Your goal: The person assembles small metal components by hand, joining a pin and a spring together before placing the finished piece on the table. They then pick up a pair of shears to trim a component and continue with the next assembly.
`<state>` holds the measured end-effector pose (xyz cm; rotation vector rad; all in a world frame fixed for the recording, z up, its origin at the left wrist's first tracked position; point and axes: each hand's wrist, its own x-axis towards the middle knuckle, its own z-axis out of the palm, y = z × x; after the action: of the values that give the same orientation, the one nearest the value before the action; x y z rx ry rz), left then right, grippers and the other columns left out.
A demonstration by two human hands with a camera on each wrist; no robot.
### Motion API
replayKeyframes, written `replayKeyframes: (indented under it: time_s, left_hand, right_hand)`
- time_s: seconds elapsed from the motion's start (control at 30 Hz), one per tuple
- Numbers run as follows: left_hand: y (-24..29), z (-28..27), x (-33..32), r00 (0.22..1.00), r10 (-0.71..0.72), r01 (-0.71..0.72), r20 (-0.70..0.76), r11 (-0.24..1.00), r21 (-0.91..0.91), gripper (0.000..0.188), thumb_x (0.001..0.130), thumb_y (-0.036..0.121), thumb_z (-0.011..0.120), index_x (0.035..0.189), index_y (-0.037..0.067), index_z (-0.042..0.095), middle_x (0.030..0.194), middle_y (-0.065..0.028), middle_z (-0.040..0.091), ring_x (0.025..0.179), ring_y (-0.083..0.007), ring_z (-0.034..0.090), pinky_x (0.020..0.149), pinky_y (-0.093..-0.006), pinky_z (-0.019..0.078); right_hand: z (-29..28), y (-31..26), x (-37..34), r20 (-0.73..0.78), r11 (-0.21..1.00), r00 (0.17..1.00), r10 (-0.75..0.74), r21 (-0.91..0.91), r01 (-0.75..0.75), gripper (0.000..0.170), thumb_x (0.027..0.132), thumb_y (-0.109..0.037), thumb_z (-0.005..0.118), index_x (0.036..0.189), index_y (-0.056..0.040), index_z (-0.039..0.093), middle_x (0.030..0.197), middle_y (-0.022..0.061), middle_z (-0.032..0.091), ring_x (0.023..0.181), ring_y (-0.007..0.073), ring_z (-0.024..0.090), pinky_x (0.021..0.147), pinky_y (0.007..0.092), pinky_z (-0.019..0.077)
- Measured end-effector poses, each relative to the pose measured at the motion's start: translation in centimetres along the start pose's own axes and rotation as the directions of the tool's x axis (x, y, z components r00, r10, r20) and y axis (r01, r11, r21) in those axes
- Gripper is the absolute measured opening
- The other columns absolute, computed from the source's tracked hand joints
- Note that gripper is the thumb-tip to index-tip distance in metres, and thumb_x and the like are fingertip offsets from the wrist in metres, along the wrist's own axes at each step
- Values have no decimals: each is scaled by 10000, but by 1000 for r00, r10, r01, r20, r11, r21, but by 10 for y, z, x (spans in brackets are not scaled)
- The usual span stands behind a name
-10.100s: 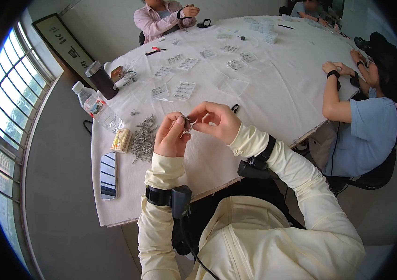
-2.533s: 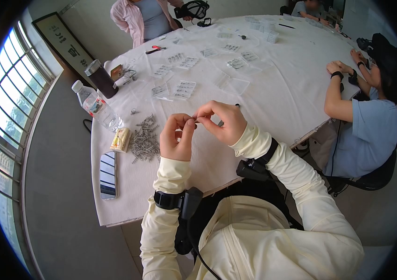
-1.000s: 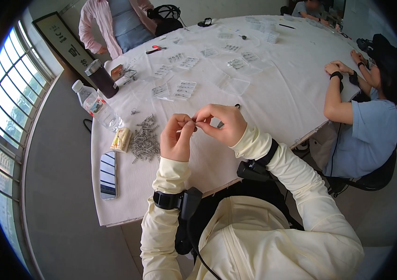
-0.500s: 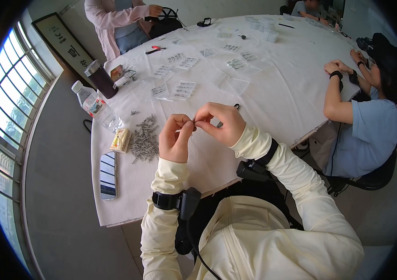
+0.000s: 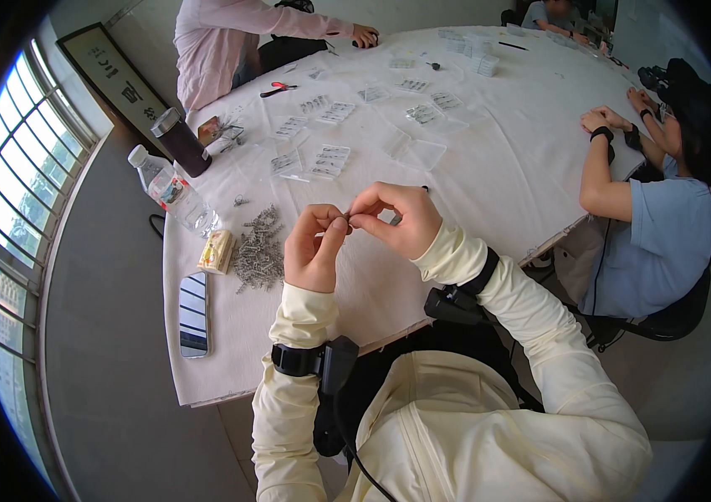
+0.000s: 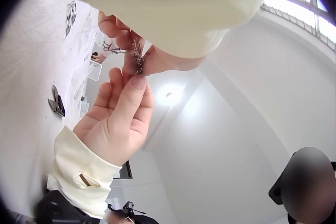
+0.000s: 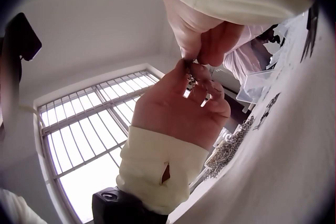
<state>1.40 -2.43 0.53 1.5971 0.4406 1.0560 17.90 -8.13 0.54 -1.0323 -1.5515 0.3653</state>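
Note:
In the head view my left hand (image 5: 314,251) and right hand (image 5: 397,219) meet fingertip to fingertip above the table. Between them, thumbs and forefingers pinch a small silvery chain-like piece (image 6: 138,58), with bead-like links showing in the left wrist view. It dangles among the left hand's fingers in the right wrist view; the fingertips hide its pinched end. Left of the hands lies a tangled heap of similar silvery metal pieces (image 5: 260,251). Dark-handled pliers (image 6: 56,102) rest on the cloth near the right hand, mostly covered by it in the head view.
Along the left edge are a phone (image 5: 194,314), a tissue pack (image 5: 217,252), a plastic bottle (image 5: 173,192) and a dark flask (image 5: 181,144). Clear compartment boxes (image 5: 329,161) and red-handled pliers (image 5: 278,89) lie farther back. Other people are around the table.
Ten seconds ago the hands were turned differently around a larger-looking silvery bundle; lately they stay together with only small finger shifts. The person in pink stood up and now reaches onto the table.

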Motion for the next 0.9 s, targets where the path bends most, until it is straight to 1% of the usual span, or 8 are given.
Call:
replayKeyframes:
  time_s: [0.07,0.2,0.27,0.37,0.47,0.7,0.8,0.9]
  left_hand:
    - [1,2,0,1000,3,-3,2,1000,-10,45,925,71,551,936,28,562,860,3,568,779,-64,498,670,-206,366]
    - [3,1,-1,1000,-9,9,4,1000,5,55,930,78,551,943,28,571,858,6,573,781,-61,499,671,-202,366]
    - [1,0,-1,1000,-21,21,6,1000,-1,76,930,84,576,964,16,582,843,8,575,796,-69,525,705,-212,418]
    - [3,0,-2,999,-39,39,9,999,-16,84,931,87,577,967,11,585,850,6,579,800,-72,527,714,-215,420]
    - [2,0,-1,999,-43,43,12,999,-31,93,933,90,577,974,7,585,857,2,584,801,-76,528,727,-217,422]
    - [-2,-3,-1,997,-57,60,48,995,-79,113,941,114,577,981,9,587,863,-7,597,794,-74,527,715,-214,415]
    - [-6,-8,0,989,-124,131,77,987,-96,126,948,139,572,986,21,594,872,-13,603,779,-61,512,686,-202,395]
    - [-9,-10,1,975,-186,209,126,956,-208,123,953,145,560,1008,40,596,890,-6,598,784,-54,507,662,-192,377]
  right_hand:
    - [-1,-1,0,-4,999,999,37,18,-37,109,834,-11,676,936,-1,641,853,56,688,806,134,669,738,262,532]
    - [-2,-5,0,-6,996,996,87,30,-87,109,829,-25,690,927,0,651,843,48,687,798,121,659,740,258,524]
    - [-2,-5,-1,-11,991,991,130,14,-129,107,823,-36,703,915,0,662,822,40,685,778,108,647,727,252,515]
    - [-3,-4,-1,-8,987,987,163,16,-163,109,819,-50,715,907,-3,671,805,32,684,767,97,639,710,244,508]
    - [-2,-1,-1,-35,991,991,127,57,-125,135,808,-119,741,879,-19,688,763,45,701,682,90,627,644,223,478]
    - [-1,2,-1,-32,987,991,132,102,-128,144,809,-130,747,864,-21,669,757,50,699,666,78,607,629,222,472]
    - [0,6,-1,-35,982,989,146,124,-141,177,808,-144,753,851,-20,634,727,33,675,650,73,582,617,222,466]
    - [-2,6,-1,-37,982,988,153,116,-148,212,829,-189,739,843,-25,605,708,4,637,624,71,548,599,218,451]
